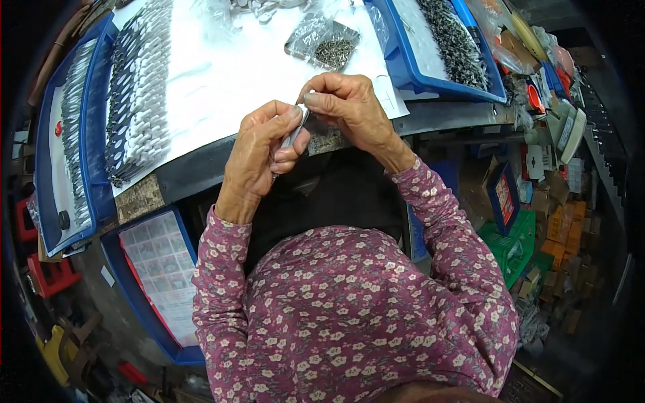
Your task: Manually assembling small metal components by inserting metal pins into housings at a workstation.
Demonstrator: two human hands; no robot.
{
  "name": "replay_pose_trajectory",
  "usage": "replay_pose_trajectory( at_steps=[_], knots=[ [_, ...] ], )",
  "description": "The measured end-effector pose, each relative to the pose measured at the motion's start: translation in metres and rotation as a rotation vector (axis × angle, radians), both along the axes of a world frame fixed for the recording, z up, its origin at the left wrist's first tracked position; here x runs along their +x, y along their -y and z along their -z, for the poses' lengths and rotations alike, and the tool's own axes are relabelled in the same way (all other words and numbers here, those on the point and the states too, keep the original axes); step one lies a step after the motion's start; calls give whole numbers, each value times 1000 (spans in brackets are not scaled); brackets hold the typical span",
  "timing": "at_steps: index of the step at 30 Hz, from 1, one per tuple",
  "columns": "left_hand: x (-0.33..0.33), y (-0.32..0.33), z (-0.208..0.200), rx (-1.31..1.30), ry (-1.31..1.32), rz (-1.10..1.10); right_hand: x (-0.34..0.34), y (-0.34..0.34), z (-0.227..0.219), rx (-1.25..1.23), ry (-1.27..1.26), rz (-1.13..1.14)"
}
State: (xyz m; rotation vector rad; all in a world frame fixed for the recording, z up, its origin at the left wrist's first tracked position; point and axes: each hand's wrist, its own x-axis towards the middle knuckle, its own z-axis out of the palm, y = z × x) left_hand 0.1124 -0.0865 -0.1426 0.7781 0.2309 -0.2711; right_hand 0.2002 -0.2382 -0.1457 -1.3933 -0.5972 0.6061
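Over the near edge of the white-covered table (232, 101), my two hands are brought together. My left hand (252, 148) is closed around a small, slim white and grey piece (291, 138), mostly hidden by the fingers. At the upper end of that piece, my right hand (353, 111) makes a pinch with thumb and forefinger; whatever lies between those fingertips is too small to make out. Just beyond the hands lies a clear plastic bag (334, 52) with many tiny metal parts in it.
To the left, dense rows of black-and-white pieces (144, 87) lie beside a blue tray (101, 191) of slim parts. Another blue tray (420, 80) with dark parts stands at right. Below the table edge is a blue bin (178, 232); a green crate (514, 248) sits at right.
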Motion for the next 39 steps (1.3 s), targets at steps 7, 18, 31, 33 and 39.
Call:
replay_pose_trajectory(
  at_steps=[7, 18, 31, 33, 39],
  knots=[
    [-2, -1, 1, -68, -16, 35, 1, 0, 1, 28, 37, -21],
    [-3, 2, 0, -24, -22, 23, -15, -4, -1, -11, 109, 114],
    [-4, 4, 3, -145, -34, 6, -8, -2, 2, 71, -46, -50],
    [-4, 5, 3, -144, -35, -2, -10, -5, 0, 93, 1, 10],
    [-4, 5, 6, -157, -24, -2, -14, -3, -1, 71, 95, 54]
  ],
)
